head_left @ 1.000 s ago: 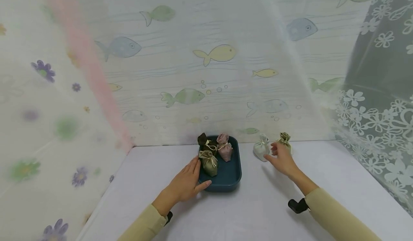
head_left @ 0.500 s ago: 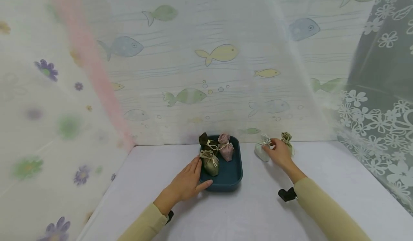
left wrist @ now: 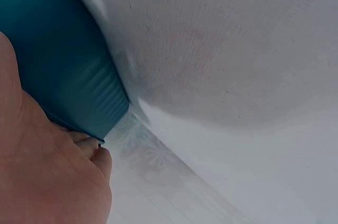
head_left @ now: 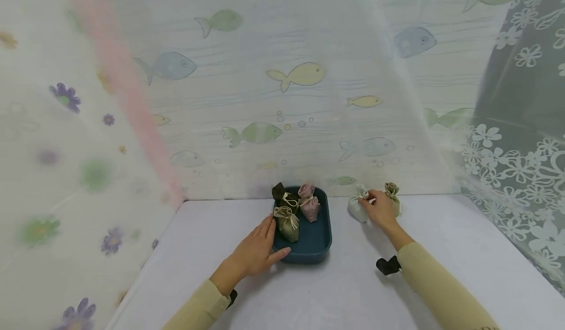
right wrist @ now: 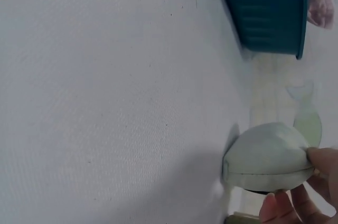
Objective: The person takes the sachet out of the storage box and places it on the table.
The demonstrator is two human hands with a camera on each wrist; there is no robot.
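My right hand [head_left: 383, 212] pinches the gathered neck of a pale mint drawstring pouch [head_left: 356, 210], thumb on one side and fingers on the other. In the right wrist view the pouch's rounded body [right wrist: 266, 152] hangs or stands at the white cloth. My left hand [head_left: 253, 252] rests against a dark teal tray [head_left: 309, 249], straight fingers along its left side and thumb at its front edge. Inside the tray lie a dark brown pouch [head_left: 289, 197], an olive green pouch [head_left: 288, 227] and a pink pouch [head_left: 310, 207].
Right behind my right hand stands another olive pouch [head_left: 392, 192], partly hidden by the hand. White cloth covers the table [head_left: 318, 300]. A fish-printed curtain [head_left: 247, 94] hangs along the table's back edge, with a flowered curtain [head_left: 75, 173] at the left.
My right hand has moved slightly left, from beside the pale mint pouch onto its neck, and closed its fingers there. The left hand and the tray have stayed put.
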